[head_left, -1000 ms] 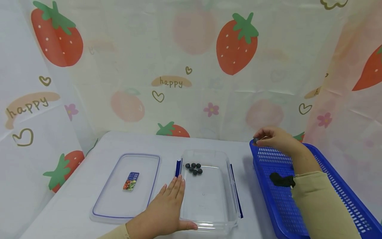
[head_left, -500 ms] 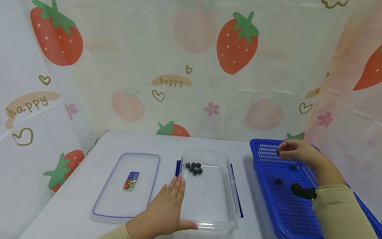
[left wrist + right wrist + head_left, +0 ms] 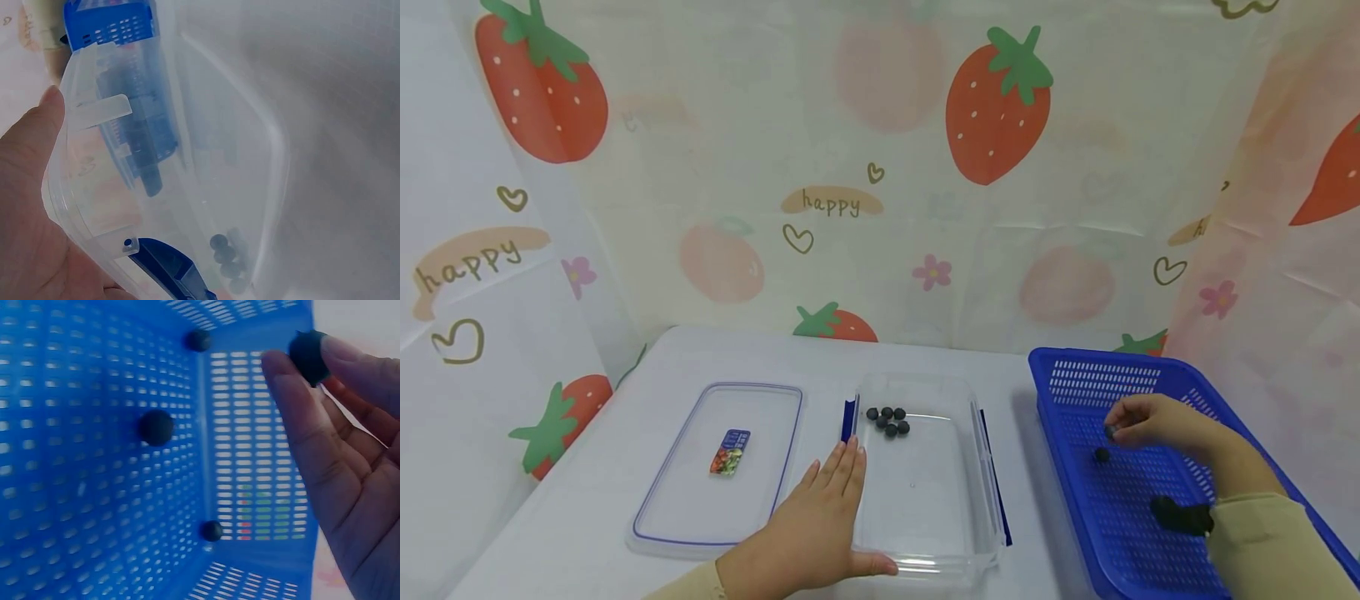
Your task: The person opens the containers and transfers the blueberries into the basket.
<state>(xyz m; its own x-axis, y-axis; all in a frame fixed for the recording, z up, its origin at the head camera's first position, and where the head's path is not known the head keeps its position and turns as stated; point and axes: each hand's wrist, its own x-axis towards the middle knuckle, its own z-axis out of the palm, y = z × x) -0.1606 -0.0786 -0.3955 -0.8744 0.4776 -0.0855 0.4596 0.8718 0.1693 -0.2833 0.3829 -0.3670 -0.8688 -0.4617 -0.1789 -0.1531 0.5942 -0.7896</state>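
My right hand (image 3: 1165,425) pinches a blueberry (image 3: 308,357) between thumb and fingertips over the blue basket (image 3: 1105,550). Near those fingertips, another blueberry (image 3: 1101,455) lies on the basket floor. The right wrist view shows further loose berries, one blueberry (image 3: 212,530) by the end wall and another blueberry (image 3: 199,340) in a corner. My left hand (image 3: 812,525) rests against the near left corner of a clear plastic container (image 3: 917,517), fingers straight along its side and thumb along the near rim. Several blueberries (image 3: 891,430) sit grouped at the container's far left.
A clear lid (image 3: 685,517) with a blue seal and a colourful label (image 3: 730,452) lies flat left of the container. Blue clip flaps (image 3: 995,479) hang on the container's long sides. Behind the table hangs a strawberry-print curtain (image 3: 880,250).
My right hand has moved from the basket's far left corner to the right, then down and nearer inside it, still pinching a blueberry. The left hand and container have stayed put.
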